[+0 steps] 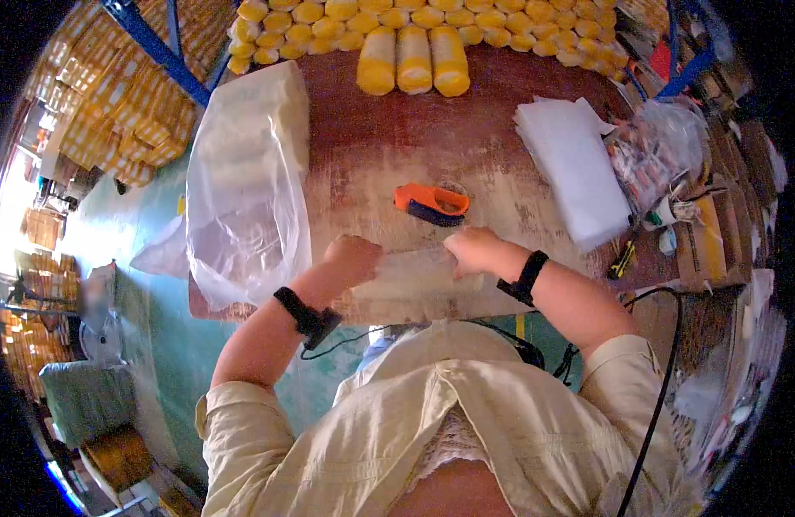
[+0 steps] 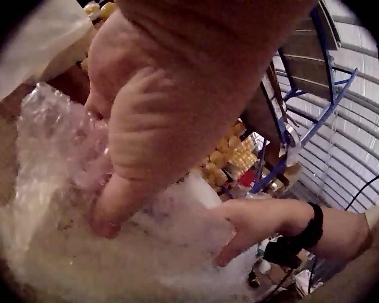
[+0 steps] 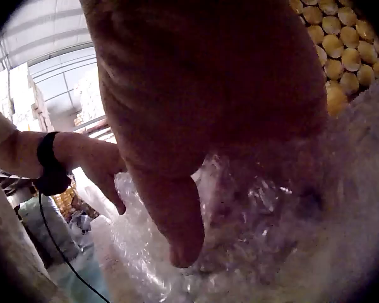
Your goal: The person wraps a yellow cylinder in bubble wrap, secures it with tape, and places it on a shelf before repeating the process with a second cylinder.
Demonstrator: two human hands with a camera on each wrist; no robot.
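A thin clear plastic film (image 1: 410, 274) is spread between the two hands, low over the near edge of the brown table (image 1: 372, 129). My left hand (image 1: 353, 258) grips its left side; in the left wrist view the film (image 2: 50, 145) bunches up beside the fingers. On the other side my right hand (image 1: 477, 252) pinches the film, which looks crinkled and shiny in the right wrist view. The fingertips are partly hidden behind each hand. Just beyond the right hand lies an orange and dark-blue tape dispenser (image 1: 432, 204).
A large clear bag (image 1: 247, 189) with a pale stack sits at the left. White sheets (image 1: 578, 172), a bag of small packets (image 1: 660, 151) and a yellow cutter (image 1: 622, 258) lie at the right. Three yellow-and-white rolls (image 1: 414, 60) lie before a piled wall of similar rolls.
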